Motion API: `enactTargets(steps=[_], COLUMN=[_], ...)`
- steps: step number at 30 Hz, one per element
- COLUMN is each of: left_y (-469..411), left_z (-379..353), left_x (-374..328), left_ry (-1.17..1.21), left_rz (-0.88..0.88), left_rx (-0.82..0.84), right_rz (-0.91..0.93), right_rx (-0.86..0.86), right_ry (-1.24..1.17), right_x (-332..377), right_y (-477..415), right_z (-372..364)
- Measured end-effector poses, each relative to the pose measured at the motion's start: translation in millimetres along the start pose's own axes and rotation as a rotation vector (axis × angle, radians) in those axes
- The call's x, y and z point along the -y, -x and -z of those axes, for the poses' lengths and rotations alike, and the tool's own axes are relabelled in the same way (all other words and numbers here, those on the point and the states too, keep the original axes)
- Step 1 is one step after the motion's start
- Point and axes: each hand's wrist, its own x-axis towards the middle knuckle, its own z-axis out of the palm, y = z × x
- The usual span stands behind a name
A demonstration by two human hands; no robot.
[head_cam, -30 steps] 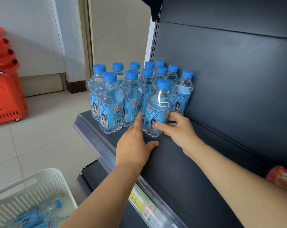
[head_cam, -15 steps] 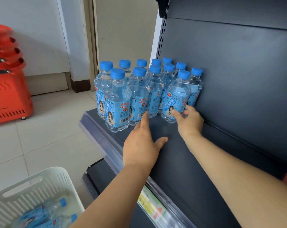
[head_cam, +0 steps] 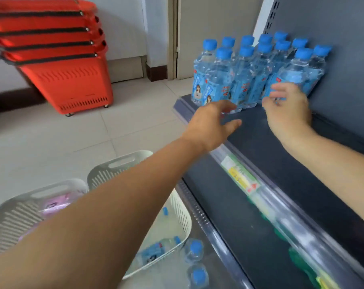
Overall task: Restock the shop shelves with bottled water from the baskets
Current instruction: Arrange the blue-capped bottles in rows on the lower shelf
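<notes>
Several blue-capped water bottles stand packed together at the far left end of the dark shelf. The nearest right-hand bottle stands against the group; my right hand is just in front of it, fingertips on its label, fingers spread. Over the shelf's front edge hovers my left hand, open and holding nothing. Below, a white basket holds a few lying bottles.
A second white basket with pink-labelled bottles sits on the floor to the left. Two capped bottles stand on the lower shelf. Stacked red baskets stand by the far wall. A price strip runs along the shelf edge.
The view has swung down and left, showing the baskets. My right hand has eased back from the bottle it pushed into the group; my left hand has lifted off the shelf.
</notes>
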Motion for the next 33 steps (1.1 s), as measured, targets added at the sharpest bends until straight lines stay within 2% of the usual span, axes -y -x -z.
enactTargets(steps=[2,5,9,11,13,20,24,28,33], left_y=[30,85,147,161,165,141,128,126,129], left_z=[31,66,82,80,75,36,7,-10,-20], left_x=[25,89,179,212,239,312,344,363,370], left_ry=[-0.018,-0.156,-0.346,-0.394,-0.447,-0.526,-0.531,-0.535,-0.495], left_rz=[0.047,0.261,0.506,0.552,0.551,0.459,0.436,0.425,0.419], left_rx=[0.008,0.149,0.362,0.420,0.461,0.569,0.668,0.724,0.720], right_rz=[0.130,0.280,0.307,0.281,0.248,0.114,0.130,0.181,0.191], right_rx=[0.080,0.294,0.846,1.032,1.143,1.273,1.319,1.392,1.452], right_ry=[-0.030,-0.014,0.179,0.270,0.360,0.518,0.625,0.788,0.835], right_x=[24,45,32,14,-5,-76,-116,-140,-148], right_y=[32,88,151,170,183,205,217,224,224], right_z=[-14,-50,-122,-160,-195,-307,-350,-367,-370])
